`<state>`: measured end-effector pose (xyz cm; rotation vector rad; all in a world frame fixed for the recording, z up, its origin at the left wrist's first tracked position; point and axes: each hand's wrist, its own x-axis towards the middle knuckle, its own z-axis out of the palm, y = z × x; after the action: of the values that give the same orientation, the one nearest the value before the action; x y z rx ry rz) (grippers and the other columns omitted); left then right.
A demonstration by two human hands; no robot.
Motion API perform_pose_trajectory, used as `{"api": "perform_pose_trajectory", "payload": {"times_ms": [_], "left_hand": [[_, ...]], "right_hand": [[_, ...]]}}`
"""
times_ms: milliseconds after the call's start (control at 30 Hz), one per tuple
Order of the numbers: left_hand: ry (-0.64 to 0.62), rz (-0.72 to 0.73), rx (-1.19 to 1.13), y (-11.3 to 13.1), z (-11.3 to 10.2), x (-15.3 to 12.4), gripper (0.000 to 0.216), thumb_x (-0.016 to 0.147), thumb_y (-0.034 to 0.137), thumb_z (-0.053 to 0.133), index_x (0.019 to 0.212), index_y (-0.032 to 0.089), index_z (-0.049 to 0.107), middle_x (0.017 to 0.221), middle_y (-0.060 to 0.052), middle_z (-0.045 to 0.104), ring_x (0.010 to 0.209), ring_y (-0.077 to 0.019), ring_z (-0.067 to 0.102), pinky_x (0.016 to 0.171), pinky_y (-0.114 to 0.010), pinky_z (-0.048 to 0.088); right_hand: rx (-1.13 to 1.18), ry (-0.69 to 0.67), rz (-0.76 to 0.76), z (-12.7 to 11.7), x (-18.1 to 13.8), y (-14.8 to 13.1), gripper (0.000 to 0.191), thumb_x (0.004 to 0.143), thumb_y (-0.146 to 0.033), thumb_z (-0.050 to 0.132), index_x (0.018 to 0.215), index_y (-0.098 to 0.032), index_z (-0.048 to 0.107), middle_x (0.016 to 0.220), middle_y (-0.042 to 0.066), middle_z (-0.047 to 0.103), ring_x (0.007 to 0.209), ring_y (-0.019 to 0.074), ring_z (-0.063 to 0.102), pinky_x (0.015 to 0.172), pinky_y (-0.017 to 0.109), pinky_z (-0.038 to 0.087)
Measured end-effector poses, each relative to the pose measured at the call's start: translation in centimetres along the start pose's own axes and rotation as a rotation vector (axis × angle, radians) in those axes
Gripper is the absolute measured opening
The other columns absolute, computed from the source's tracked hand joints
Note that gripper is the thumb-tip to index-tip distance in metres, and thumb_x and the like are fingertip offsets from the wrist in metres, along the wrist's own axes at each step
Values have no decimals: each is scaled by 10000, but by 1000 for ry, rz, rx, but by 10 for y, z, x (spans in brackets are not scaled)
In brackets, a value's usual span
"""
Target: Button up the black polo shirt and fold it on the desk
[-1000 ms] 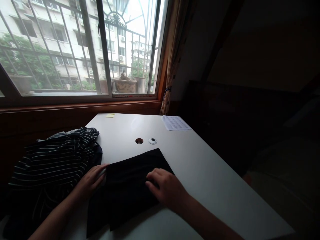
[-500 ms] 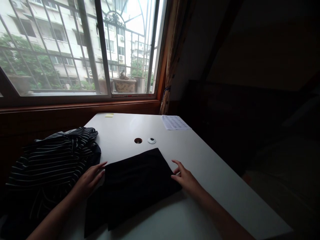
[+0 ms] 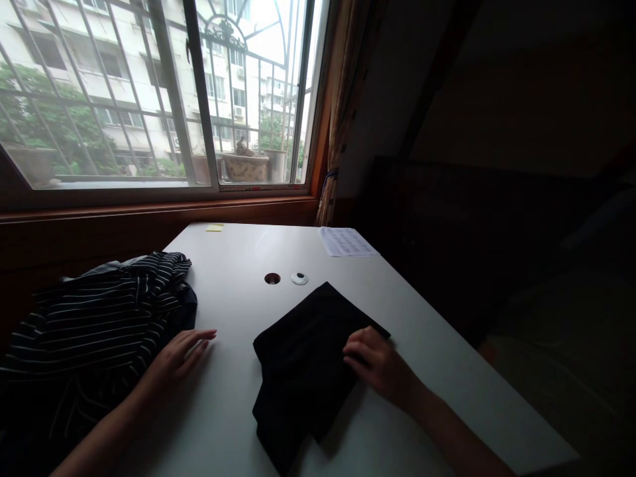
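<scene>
A folded black cloth [image 3: 303, 364] lies on the white table [image 3: 238, 265], turned at an angle. My right hand [image 3: 375, 363] rests on the cloth's right edge with the fingers curled down onto the fabric. My left hand [image 3: 176, 354] lies flat on the bare tabletop, fingers stretched out, apart from the black cloth and just beside a heap of dark striped clothing [image 3: 94, 324] at the table's left.
A round cable hole [image 3: 272, 278] and its loose cap [image 3: 299, 278] sit behind the black cloth. A printed sheet [image 3: 345, 242] lies at the far right corner, a yellow note [image 3: 214, 228] near the window sill. The table's right edge drops into a dark area.
The black cloth has slid to the right and turned under my right hand. My left hand has come off the cloth and now lies on the bare table.
</scene>
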<state>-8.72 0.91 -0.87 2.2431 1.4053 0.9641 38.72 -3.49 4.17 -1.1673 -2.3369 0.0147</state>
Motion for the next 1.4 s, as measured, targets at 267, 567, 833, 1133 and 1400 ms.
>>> {"api": "perform_pose_trajectory", "payload": {"times_ms": [267,567,833,1133,1400], "left_hand": [[-232,-224,-268,78,32,41,428,920,548,508,1184,239,640,1077,-81,726,998,-269,684,850,-368,549],[-240,-283,-317,84,66,83,482,761,498,658,1124,183,665,885,-65,683,769,-244,661,700,-331,508],[-140,-445,-714,97,42,74,545,709,491,753,1134,165,650,918,-46,581,787,-195,593,656,-285,435],[-131,-383,-677,107,10,49,461,799,478,708,1167,207,646,958,-53,607,844,-197,576,713,-292,442],[-190,-261,-428,73,14,22,379,876,489,616,1128,208,650,1004,-60,601,809,-194,587,675,-282,478]], "right_hand": [[-31,-98,-321,13,-24,-70,316,848,-313,721,1141,-244,628,1069,52,673,964,212,596,836,362,494],[-85,-14,-419,18,-18,-75,145,942,-105,523,984,-189,634,858,42,680,799,172,592,714,333,479],[104,175,-315,-8,-27,-78,355,824,-17,532,1139,-176,563,875,70,665,816,200,593,699,356,524],[114,149,-422,-25,-26,-108,325,850,-41,572,1147,-172,592,797,53,710,730,181,612,651,330,545],[80,267,-562,17,-25,-122,107,905,-77,610,829,-150,629,654,-50,636,586,67,538,559,220,453]]}}
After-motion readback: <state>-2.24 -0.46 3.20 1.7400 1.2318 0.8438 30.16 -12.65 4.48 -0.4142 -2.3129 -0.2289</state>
